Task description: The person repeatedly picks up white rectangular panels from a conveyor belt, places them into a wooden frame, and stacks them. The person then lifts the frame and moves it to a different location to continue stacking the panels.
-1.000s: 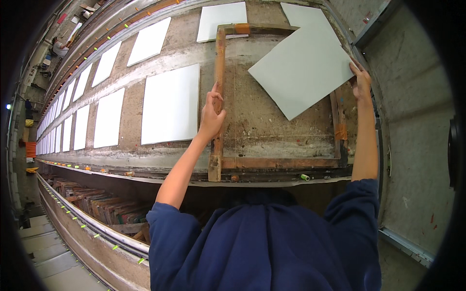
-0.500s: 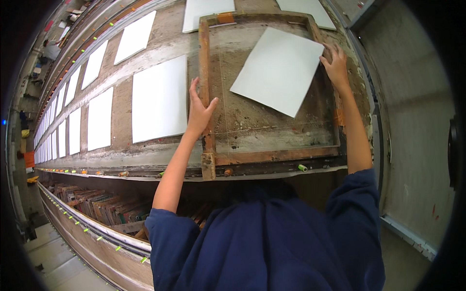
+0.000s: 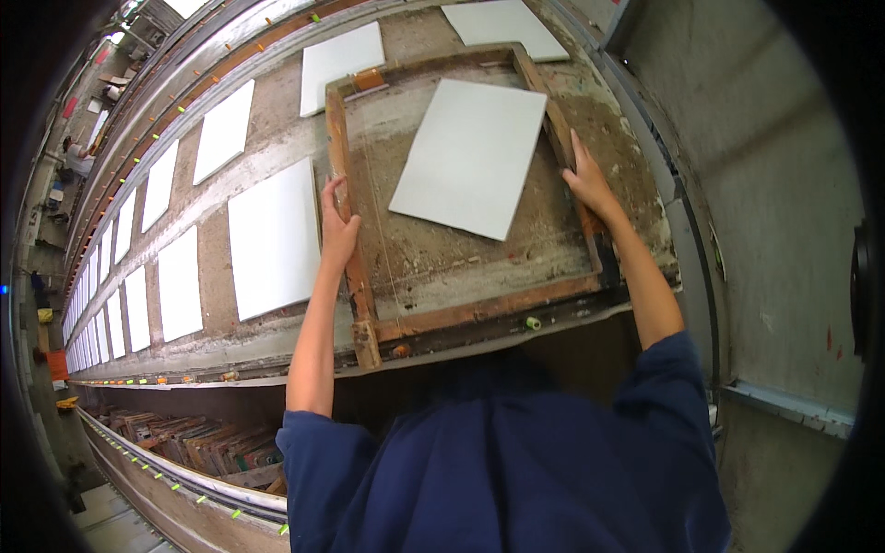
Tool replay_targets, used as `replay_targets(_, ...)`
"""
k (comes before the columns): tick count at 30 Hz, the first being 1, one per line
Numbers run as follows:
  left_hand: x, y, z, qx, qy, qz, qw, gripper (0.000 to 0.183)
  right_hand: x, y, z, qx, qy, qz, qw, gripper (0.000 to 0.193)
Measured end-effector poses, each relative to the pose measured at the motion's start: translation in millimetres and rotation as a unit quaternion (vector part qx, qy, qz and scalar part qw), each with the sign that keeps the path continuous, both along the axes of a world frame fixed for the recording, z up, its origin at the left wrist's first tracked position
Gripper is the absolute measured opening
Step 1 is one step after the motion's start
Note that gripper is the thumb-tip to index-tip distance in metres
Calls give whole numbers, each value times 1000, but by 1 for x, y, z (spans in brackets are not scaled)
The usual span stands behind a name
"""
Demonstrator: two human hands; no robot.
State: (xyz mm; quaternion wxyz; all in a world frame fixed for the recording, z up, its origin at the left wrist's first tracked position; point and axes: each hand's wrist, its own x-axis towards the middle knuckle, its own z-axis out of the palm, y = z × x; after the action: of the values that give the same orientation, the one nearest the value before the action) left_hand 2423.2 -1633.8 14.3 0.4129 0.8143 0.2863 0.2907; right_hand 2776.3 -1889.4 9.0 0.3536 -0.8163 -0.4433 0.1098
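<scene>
A wooden screen frame (image 3: 406, 323) with sheer mesh lies over the worn brown table (image 3: 636, 203) in front of me. Within its outline a white rectangular panel (image 3: 470, 158) sits askew; I cannot tell whether it is over or under the mesh. My left hand (image 3: 339, 226) holds the left rail, with its thumb toward the inner side. On the right rail, my right hand (image 3: 590, 182) is closed around the wood, its fingers partly hidden. An orange tape patch (image 3: 368, 79) marks the far left corner.
Flat white panels (image 3: 273, 240) lie in rows along the long table to the left. Another white panel (image 3: 505, 26) is at the far end. Green pegs (image 3: 533, 323) line the near rail. Stacked frames (image 3: 198, 442) fill a lower shelf. A grey wall (image 3: 774, 184) stands at right.
The view has turned, so the table and frame appear shifted left and tilted. My right hand has moved down the right rail and closed on it; my left hand's fingers have closed more around the left rail.
</scene>
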Motion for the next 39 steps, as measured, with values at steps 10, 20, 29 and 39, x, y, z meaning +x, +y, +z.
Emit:
replay_targets(10,20,-24,34,248,145,51,956,51,-34,4,33,-15,-192,-40,981,71)
replay_targets(20,88,7,10,-122,94,-80,985,56,-69,71,12,65,211,-128,967,77)
replay_targets(29,30,9,54,16,60,-8,998,34,-77,91,26,193,384,-71,900,54)
replay_targets(39,5,-11,32,261,192,40,945,22,-100,87,8,150,389,-39,908,53)
